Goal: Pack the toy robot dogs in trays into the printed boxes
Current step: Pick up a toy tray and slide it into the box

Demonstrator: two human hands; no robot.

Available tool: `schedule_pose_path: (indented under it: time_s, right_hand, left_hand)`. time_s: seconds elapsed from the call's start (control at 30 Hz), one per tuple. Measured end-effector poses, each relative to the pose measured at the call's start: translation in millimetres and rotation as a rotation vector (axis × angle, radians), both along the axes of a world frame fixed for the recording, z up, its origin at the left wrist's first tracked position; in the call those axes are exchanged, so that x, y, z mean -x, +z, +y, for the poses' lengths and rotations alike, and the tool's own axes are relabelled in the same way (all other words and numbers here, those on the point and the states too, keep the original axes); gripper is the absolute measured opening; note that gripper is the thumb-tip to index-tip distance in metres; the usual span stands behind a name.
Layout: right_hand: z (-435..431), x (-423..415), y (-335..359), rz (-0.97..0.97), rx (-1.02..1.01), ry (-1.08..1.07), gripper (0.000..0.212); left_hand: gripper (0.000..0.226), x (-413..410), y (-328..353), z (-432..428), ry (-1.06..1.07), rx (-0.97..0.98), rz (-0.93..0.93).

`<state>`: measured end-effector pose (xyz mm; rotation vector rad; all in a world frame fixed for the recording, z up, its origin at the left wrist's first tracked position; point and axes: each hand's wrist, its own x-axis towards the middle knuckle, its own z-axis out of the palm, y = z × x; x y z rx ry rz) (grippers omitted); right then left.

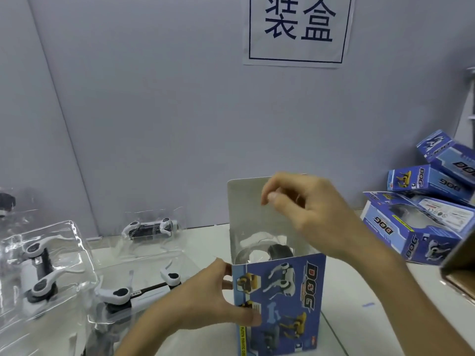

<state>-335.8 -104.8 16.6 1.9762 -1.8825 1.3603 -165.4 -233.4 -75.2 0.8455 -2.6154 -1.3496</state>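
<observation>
Head view: left hand (pixel 205 299) grips box (pixel 280 304) at 6 o'clock; right hand (pixel 303 209) curls over its flap (pixel 244 201) (pinching? cannot tell). Best seat dog (pixel 279 250) fully before folding.

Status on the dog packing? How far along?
Done: several printed boxes are piled at the right and look packed. In hand: the left hand grips the upright open box, which has a dog in it. The right hand is at the raised top flap, which isn't closed yet. Left: at least three trayed dogs wait on the left.
</observation>
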Motion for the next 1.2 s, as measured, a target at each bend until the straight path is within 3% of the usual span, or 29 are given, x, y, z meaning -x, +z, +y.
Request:
schedule_pose_path:
  time_s: [0.13, 0.23, 0.33, 0.47, 0.67, 0.77, 0.9, 1.07, 1.13, 1.2]
  right_hand:
    - [-2, -4, -9, 0.223, -0.535, -0.042, 0.038]
    - [-1, -4, -8, 0.216, -0.622, -0.066, 0.036]
    - [-1, -1, -7, 0.143, -0.674, -0.033, 0.034]
    - [-1, 2, -7, 0.111, -0.691, 0.008, 0.033]
    - [1, 4, -3, 0.088, -0.702, 0.03, 0.032]
    - [0, 2, -3, 0.071, -0.693, 0.012, 0.03]
    - [0, 4, -2, 0.079, -0.645, 0.027, 0.033]
    - [23, 28, 15, -0.129, -0.382, 0.12, 0.015]
    - [35, 45, 20, -0.141, -0.288, -0.017, 0.008]
    - [42, 59, 20, -0.113, -0.391, -0.229, 0.029]
  left_hand:
    - [0.076, -8, 12, 0, -0.096, 0.063, -0.086]
    - [0.061, -21, 28, -3, -0.065, 0.167, -0.107]
    - [0.065, -39, 47, -9, -0.007, 0.209, 0.067]
    - [0.043, -41, 60, -3, 0.0, 0.271, 0.406]
    - [0.021, -22, 51, 21, -0.089, 0.523, 0.633]
    - [0.029, -15, 45, 29, -0.075, 0.613, 0.622]
    - [0.036, -14, 44, 35, -0.067, 0.572, 0.568]
    - [0.042, -9, 58, 51, -0.101, 0.769, 0.371]
    - [0.052, -6, 57, 58, -0.077, 0.85, 0.287]
    - [0.051, -1, 56, 68, -0.018, 0.902, 0.276]
